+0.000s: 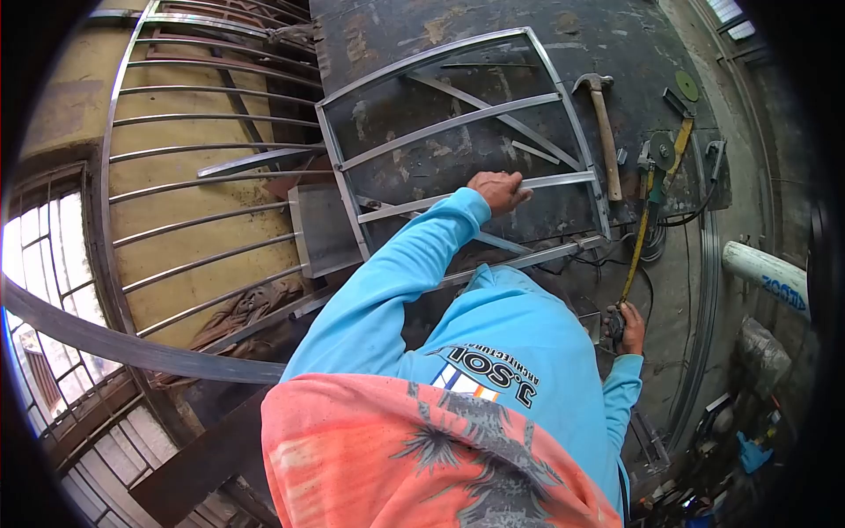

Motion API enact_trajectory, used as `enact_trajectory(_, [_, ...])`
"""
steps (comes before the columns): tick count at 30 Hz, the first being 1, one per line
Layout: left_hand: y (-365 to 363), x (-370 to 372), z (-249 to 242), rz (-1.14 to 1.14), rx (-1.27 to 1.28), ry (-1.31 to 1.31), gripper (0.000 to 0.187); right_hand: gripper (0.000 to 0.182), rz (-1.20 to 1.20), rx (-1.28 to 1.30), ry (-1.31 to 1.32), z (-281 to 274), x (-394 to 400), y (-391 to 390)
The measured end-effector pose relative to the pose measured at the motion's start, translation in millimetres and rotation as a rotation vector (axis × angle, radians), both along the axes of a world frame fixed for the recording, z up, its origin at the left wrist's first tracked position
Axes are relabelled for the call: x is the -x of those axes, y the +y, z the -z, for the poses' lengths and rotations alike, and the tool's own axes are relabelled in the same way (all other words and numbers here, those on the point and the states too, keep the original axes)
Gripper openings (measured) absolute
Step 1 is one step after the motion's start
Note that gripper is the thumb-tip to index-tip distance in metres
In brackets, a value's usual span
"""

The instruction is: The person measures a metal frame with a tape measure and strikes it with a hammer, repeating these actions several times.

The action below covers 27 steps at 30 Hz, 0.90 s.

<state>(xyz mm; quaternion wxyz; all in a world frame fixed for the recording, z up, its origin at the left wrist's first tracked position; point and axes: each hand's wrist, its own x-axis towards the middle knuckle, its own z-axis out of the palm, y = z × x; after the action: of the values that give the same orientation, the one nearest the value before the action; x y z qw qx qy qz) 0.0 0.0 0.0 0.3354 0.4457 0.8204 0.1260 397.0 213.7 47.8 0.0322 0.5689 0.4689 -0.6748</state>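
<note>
My left hand (499, 193) is closed over a crossbar (563, 179) of a welded metal frame (449, 116) lying on the dark worktable. Curled fingers hide part of that bar. Down at the right, my right hand (629, 329) grips the dark case of a tape measure (615, 326). Its yellow blade (635, 255) is pulled out and runs up beside the table edge toward an angle grinder (658, 157). A hammer (604, 136) with a wooden handle lies right of the frame.
A green disc (687, 85) lies on the worktable (607, 26) at the far right. A barred metal grille (202, 180) stands at the left, and a curved metal bar (141, 345) crosses the lower left. A white pipe (764, 275) and cables are at the right.
</note>
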Motion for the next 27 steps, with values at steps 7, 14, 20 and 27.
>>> enact_trajectory(7, [-2.5, 8.6, 3.5, -0.125, -0.067, 0.086, 0.044, 0.031, -0.181, -0.328, -0.059, 35.6, -28.7, 1.2])
enact_trajectory(14, [-4.9, 7.2, -2.1, -0.062, -0.086, 0.142, 0.039, 0.029, -0.217, -0.260, -0.156, 7.7, -7.5, -16.4])
enact_trajectory(20, [-0.5, 14.8, -3.8, -0.092, -0.049, 0.165, 0.038, 0.030, -0.183, -0.212, -0.177, 15.1, -17.5, -16.6])
enact_trajectory(27, [-5.8, 18.1, 1.9, -0.061, -0.013, 0.162, 0.040, 0.030, -0.144, -0.195, -0.196, 14.9, -21.4, -17.8])
